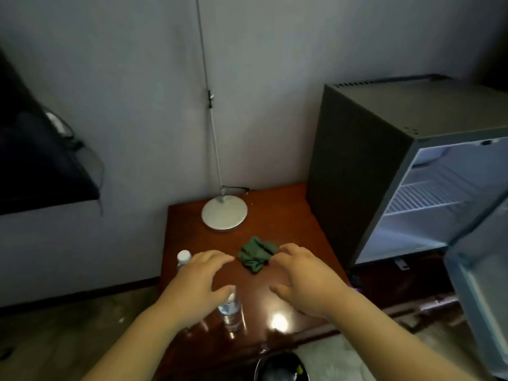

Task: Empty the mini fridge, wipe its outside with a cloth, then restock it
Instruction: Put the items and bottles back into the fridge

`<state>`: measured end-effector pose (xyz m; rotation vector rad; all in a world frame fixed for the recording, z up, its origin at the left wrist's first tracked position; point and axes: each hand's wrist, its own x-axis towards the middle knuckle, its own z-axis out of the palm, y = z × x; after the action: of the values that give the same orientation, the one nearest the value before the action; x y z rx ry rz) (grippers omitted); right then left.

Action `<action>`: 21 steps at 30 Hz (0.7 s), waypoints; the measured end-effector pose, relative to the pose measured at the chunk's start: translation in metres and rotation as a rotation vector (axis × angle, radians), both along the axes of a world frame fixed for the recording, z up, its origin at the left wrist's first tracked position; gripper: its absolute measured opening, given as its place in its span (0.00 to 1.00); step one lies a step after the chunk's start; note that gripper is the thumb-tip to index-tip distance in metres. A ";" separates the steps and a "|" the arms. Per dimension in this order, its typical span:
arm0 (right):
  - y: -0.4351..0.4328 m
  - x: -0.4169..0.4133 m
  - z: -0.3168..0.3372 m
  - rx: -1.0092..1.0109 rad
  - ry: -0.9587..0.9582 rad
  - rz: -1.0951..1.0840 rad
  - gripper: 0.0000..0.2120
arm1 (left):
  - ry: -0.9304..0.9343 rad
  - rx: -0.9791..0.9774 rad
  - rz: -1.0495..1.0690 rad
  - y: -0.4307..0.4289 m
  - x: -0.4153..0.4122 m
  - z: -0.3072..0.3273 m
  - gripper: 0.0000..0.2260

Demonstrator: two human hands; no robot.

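Green cloth (257,257) lies crumpled on the reddish wooden surface (288,215) at centre frame, just past both hands. The right hand (308,281) hovers beside it, fingers (286,250) spread and holding nothing; the left hand (195,284) is likewise open, thumb over the cap of a water bottle (229,307) (whether it touches is unclear). A second bottle (183,258) stands at its left. With the mini fridge (365,160) at right open and apparently empty, gather the cloth into a firm pad before wiping.
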<state>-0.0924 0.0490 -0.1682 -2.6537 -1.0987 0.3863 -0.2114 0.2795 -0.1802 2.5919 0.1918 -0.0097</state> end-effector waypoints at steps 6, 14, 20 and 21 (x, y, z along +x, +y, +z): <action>0.070 -0.021 -0.028 0.026 0.064 0.221 0.26 | 0.038 -0.014 0.218 0.030 -0.055 -0.019 0.27; 0.113 -0.026 -0.067 -0.181 0.031 0.330 0.20 | 0.071 -0.045 0.378 0.045 -0.102 -0.043 0.32; 0.116 -0.020 -0.089 -0.184 0.029 0.340 0.08 | 0.047 -0.031 0.361 0.043 -0.097 -0.045 0.29; 0.115 -0.018 -0.087 -0.184 0.031 0.340 0.07 | 0.038 -0.027 0.341 0.042 -0.093 -0.043 0.29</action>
<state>-0.1106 0.1635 -0.2554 -2.5986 -1.5786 0.6174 -0.3049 0.3212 -0.2231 2.5011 0.6402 0.0609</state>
